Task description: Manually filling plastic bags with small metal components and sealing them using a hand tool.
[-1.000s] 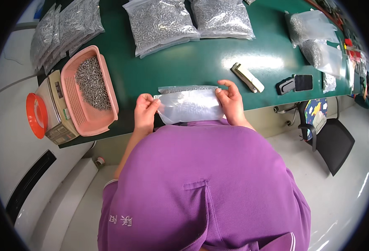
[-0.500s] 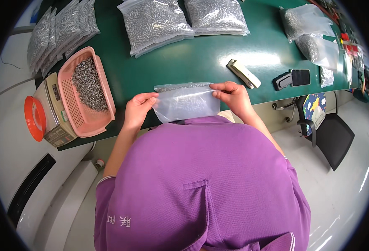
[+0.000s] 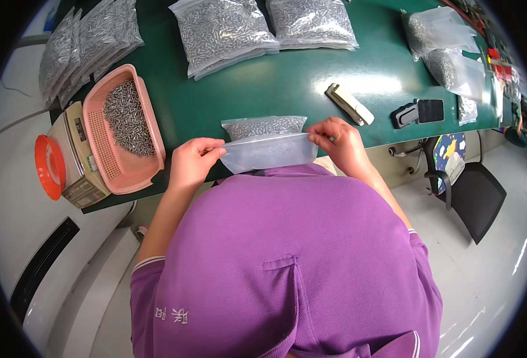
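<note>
A clear plastic bag (image 3: 269, 153) lies at the table's near edge in front of me, its far part full of small shiny metal pieces. The milky near part is flat and stretched between my hands. My left hand (image 3: 193, 161) pinches its left corner between thumb and fingers. At the right corner my right hand (image 3: 340, 143) pinches the plastic the same way. To the left, a pink plastic basket (image 3: 118, 172) with loose metal pieces (image 3: 129, 116) rests tilted on a beige scale (image 3: 78, 149).
Filled bags (image 3: 225, 39) lie at the back, with more stacked (image 3: 90, 48) at the far left. A stapler (image 3: 349, 104), a black device (image 3: 404, 116) and a phone (image 3: 430, 110) lie to the right. Part-filled bags (image 3: 454, 71) are farther right. A chair (image 3: 472, 191) stands beyond the table edge.
My hands have drawn the bag's near part down toward me and slightly apart, uncovering more of the filled part behind it. Both hands keep their pinch.
</note>
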Demonstrator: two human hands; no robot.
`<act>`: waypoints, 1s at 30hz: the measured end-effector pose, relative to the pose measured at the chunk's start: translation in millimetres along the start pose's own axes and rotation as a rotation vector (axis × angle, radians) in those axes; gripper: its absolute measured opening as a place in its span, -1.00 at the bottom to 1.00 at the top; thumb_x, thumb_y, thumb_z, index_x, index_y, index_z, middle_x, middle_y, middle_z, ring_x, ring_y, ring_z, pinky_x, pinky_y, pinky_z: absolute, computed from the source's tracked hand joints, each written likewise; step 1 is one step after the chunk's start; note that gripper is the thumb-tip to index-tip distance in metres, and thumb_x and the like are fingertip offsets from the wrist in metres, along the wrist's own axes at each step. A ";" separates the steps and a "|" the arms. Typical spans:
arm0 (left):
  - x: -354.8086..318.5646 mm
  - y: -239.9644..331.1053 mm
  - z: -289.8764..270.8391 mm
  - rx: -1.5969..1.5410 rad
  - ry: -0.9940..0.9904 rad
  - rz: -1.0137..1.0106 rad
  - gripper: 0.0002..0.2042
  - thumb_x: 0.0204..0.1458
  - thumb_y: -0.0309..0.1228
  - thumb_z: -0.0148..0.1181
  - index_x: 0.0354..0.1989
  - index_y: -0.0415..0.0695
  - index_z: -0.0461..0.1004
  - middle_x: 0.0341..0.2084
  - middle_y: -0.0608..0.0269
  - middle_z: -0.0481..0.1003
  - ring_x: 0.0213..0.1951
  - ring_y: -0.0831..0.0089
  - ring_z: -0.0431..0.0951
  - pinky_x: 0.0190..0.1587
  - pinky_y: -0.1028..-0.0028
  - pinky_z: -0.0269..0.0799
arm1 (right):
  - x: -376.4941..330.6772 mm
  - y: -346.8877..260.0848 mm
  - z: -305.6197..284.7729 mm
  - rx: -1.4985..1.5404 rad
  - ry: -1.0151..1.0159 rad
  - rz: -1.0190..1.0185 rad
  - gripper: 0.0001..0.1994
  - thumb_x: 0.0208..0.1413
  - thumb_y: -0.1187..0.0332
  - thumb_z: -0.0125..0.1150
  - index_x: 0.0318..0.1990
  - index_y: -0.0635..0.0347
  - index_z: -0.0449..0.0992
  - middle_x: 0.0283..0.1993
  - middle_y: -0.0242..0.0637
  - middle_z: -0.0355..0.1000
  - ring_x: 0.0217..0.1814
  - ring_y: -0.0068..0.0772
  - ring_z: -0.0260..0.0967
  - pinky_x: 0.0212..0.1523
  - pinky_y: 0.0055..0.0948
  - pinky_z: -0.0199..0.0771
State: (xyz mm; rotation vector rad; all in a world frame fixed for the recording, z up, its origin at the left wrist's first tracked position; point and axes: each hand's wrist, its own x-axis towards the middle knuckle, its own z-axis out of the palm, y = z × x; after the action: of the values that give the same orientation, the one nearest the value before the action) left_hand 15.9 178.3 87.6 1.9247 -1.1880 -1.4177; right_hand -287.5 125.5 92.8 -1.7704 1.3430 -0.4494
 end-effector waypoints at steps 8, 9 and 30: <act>29.2 -11.7 -6.5 0.046 -0.228 0.093 -0.84 -0.02 -0.42 0.20 -0.36 -0.26 0.47 -0.44 0.28 0.46 -0.39 0.54 0.42 -0.28 0.54 0.35 | 12.2 36.7 6.5 0.137 -0.113 0.110 -0.85 0.01 0.33 0.25 -0.37 0.24 0.50 -0.50 -0.36 0.36 -0.40 -0.48 0.30 -0.32 -0.51 0.33; 33.8 -18.6 -9.9 -0.017 -0.280 -0.042 -0.83 -0.01 -0.39 0.19 -0.35 -0.26 0.47 -0.43 0.30 0.46 -0.39 0.55 0.42 -0.28 0.55 0.35 | 13.1 39.3 7.8 0.375 -0.197 0.303 -0.84 0.05 0.32 0.23 -0.35 0.23 0.49 -0.48 -0.41 0.36 -0.40 -0.55 0.27 -0.32 -0.55 0.32; 36.1 -38.5 6.9 -0.781 -0.288 -0.381 -0.89 0.01 -0.41 0.17 -0.29 -0.06 0.41 -0.43 0.46 0.43 -0.37 0.63 0.38 -0.26 0.62 0.28 | 3.4 20.6 -7.1 0.560 -0.336 0.415 -0.77 0.04 0.49 0.19 -0.11 0.20 0.52 -0.27 -0.49 0.44 -0.25 -0.69 0.31 -0.17 -0.59 0.36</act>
State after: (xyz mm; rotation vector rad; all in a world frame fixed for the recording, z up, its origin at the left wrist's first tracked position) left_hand 26.9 168.4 36.5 1.4418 -0.2553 -2.0168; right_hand -303.8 118.1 80.0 -1.0216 1.1576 -0.2466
